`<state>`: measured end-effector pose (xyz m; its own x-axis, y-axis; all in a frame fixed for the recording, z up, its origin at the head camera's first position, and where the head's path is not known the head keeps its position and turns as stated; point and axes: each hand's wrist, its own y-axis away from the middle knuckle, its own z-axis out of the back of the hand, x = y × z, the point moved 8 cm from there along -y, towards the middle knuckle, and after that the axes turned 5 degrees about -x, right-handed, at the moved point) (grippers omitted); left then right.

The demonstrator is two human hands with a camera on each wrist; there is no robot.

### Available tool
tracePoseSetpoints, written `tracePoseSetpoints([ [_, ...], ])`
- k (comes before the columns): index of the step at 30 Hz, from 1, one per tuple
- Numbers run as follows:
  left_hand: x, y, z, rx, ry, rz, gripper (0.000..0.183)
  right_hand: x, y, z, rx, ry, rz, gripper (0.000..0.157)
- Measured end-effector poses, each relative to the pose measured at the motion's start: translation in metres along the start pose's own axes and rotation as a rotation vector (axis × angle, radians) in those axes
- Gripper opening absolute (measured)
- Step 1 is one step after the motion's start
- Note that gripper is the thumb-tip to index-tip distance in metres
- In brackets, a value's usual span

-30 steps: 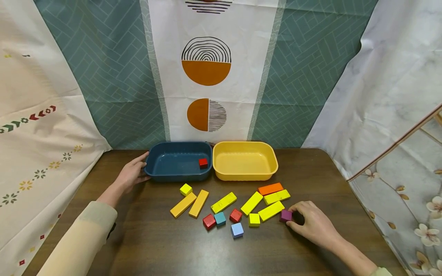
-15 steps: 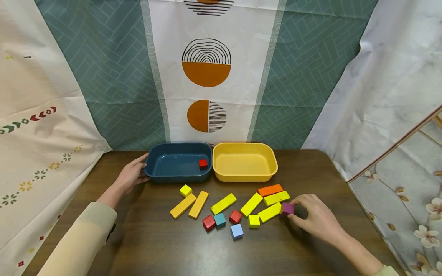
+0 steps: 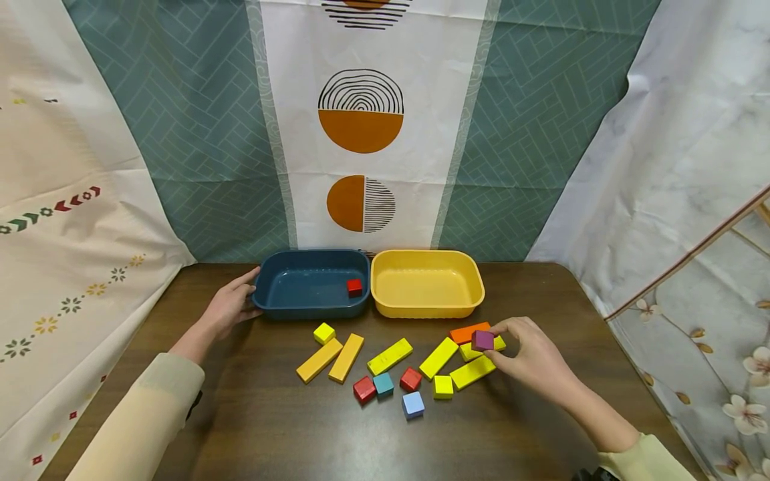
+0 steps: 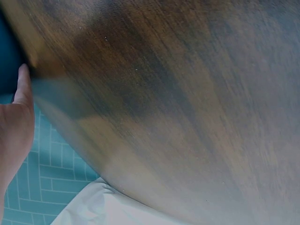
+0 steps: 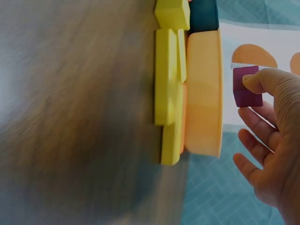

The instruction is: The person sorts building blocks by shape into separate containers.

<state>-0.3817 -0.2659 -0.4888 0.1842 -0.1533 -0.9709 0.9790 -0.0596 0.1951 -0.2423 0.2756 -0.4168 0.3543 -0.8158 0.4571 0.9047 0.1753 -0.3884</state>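
Observation:
My right hand (image 3: 532,357) pinches a small purple cube (image 3: 482,341) between thumb and fingertips, raised above the yellow blocks on the right. In the right wrist view the thumb lies across the purple cube (image 5: 243,96) and the other fingers spread loosely below it. My left hand (image 3: 228,307) rests with extended fingers against the left side of a dark blue tray (image 3: 313,312), which contains one red cube (image 3: 354,288). In the left wrist view one finger touches the edge of the blue tray (image 4: 8,61). A yellow tray (image 3: 427,311) stands beside the blue one.
On the brown table (image 3: 289,434) lie several yellow blocks (image 3: 438,358), two light-orange blocks (image 3: 346,358) and an orange block (image 3: 469,333). Nearer are two red cubes (image 3: 411,379), a teal cube (image 3: 383,385) and a light blue cube (image 3: 412,405). Patterned curtains (image 3: 517,133) hang behind.
My right hand has lifted the purple cube off the table and carried it up and slightly left, over the yellow blocks. The left hand stays at the blue tray.

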Motion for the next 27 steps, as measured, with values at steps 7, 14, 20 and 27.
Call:
tracePoseSetpoints([
  [7,0.0,0.001,0.001,-0.005,0.0,0.007,0.057,0.016,-0.021,-0.01,0.038,-0.081,-0.036,0.032],
  [14,-0.001,0.002,-0.002,0.0,0.004,-0.006,0.057,0.028,-0.044,-0.021,0.058,-0.121,-0.061,0.034],
  [20,-0.001,0.001,-0.002,0.006,0.004,-0.024,0.057,0.039,-0.066,-0.027,0.051,-0.164,-0.039,0.032],
  [27,0.001,-0.001,-0.001,0.0,0.018,-0.008,0.058,0.05,-0.089,-0.038,0.066,-0.177,-0.04,0.03],
])
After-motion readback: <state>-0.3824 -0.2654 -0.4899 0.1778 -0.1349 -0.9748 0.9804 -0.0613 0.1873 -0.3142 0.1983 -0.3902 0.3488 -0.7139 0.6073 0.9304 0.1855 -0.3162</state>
